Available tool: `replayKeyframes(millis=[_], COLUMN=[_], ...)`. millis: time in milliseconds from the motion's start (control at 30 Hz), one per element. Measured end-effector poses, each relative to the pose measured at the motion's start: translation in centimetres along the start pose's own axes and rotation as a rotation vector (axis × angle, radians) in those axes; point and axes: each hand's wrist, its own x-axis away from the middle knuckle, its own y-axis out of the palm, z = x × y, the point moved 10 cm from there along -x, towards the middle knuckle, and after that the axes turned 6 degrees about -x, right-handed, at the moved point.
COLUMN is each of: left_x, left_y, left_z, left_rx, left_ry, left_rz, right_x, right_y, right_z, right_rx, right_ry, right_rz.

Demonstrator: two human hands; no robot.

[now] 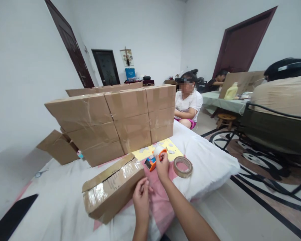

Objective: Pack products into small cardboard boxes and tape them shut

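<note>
My right hand (163,164) is closed on an orange and blue tape dispenser (152,164) with a roll of pale tape (159,150). Near the right end of a taped cardboard box (115,187), my left hand (141,194) has its fingers curled together; what they hold, if anything, is too small to make out. The box lies on the white and pink cloth, with a dark gap along its top seam. A roll of brown tape (183,167) rests on the cloth to the right of my right hand.
Stacked cardboard boxes (115,120) form a wall across the back. An open box (59,147) stands left. A yellow patterned sheet (174,147) lies behind the dispenser. A person (189,100) sits beyond the bed's edge; others are at a green table (225,104).
</note>
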Motion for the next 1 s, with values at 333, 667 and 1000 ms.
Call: replayKeyframes(millis=[333, 667, 1000], left_x=[-0.4, -0.2, -1.0], left_y=[-0.1, 1.3, 0.8], left_z=[-1.7, -2.2, -1.0], left_rx=[0.039, 0.049, -0.013], left_ry=[-0.071, -0.007, 0.094], left_rz=[-0.005, -0.097, -0.044], right_x=[-0.3, -0.6, -0.8], right_y=[0.4, 0.6, 0.0], right_z=[0.4, 1.7, 1.8], right_rx=[-0.020, 0.049, 0.033], right_ry=[0.023, 0.015, -0.012], right_rz=[0.005, 0.001, 0.038])
